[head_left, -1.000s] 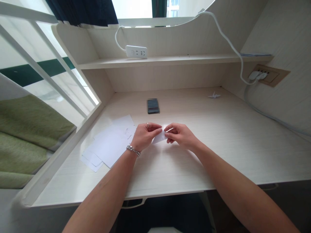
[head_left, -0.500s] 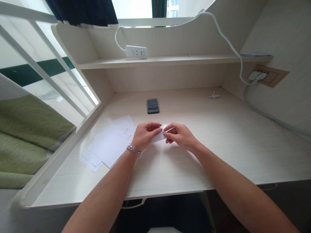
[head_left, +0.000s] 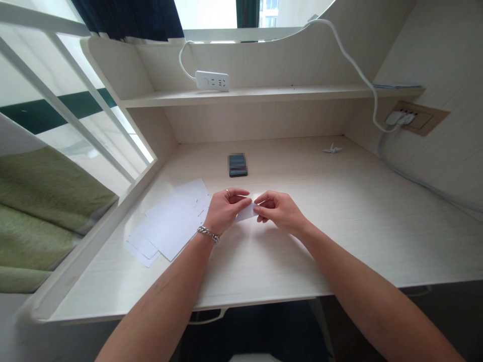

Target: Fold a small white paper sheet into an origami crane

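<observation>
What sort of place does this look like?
Probably a study nook in a home or dorm: a desk with a shelf above, a power strip and a dark curtain.

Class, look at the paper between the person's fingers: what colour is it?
The paper is white, best seen in the head view.

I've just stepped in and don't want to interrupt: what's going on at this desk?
A person's left hand and right hand are pinching a small white paper between their fingertips, over the desk. Loose white sheets lie to the left. Beyond the hands lies a dark, flat rectangular object, its surface blurred, and a small folded white shape sits toward the back right.
</observation>
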Available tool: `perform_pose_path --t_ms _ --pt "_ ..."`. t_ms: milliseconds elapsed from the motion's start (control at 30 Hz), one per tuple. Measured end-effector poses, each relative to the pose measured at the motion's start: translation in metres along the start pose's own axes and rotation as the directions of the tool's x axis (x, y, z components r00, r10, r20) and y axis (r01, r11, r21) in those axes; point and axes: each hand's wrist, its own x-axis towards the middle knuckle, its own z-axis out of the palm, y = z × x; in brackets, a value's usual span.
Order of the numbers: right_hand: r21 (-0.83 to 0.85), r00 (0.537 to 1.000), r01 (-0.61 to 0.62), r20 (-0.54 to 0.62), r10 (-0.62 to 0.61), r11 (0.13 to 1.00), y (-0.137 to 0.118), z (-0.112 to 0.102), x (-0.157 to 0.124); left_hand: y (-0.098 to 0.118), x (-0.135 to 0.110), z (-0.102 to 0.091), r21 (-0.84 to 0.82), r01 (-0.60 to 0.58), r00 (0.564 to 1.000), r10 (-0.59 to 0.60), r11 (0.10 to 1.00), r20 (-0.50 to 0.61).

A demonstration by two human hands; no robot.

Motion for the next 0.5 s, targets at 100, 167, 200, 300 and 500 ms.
perform_pose_path --t_ms 100,167,200,300,500 --pt "0.055 0.999 0.012 -0.03 -0.011 0.998 0.0001 -0.0002 0.0009 0.0011 -0.001 0.0005 -0.006 0.006 1.0 -0.006 1.0 -0.001" --pt "0.091 0.998 0.024 -0.058 -0.019 0.996 0.0002 -0.0011 0.0014 0.0026 -0.0022 0.0008 -0.033 0.04 0.998 -0.038 0.999 0.042" --pt "0.103 0.997 0.03 -0.07 -0.022 0.994 0.0002 -0.0017 0.0016 0.0033 -0.0028 0.001 -0.053 0.063 0.995 -0.059 0.997 0.079" --pt "0.113 0.996 0.034 -0.089 -0.024 0.993 0.0 -0.003 0.0016 0.0051 -0.0044 0.0014 -0.103 0.112 0.981 -0.093 0.988 0.171" --pt "0.095 0.995 0.036 -0.096 -0.027 0.995 -0.0002 -0.0027 0.0012 0.0061 -0.0043 0.0013 -0.082 0.099 0.982 -0.084 0.992 0.171"
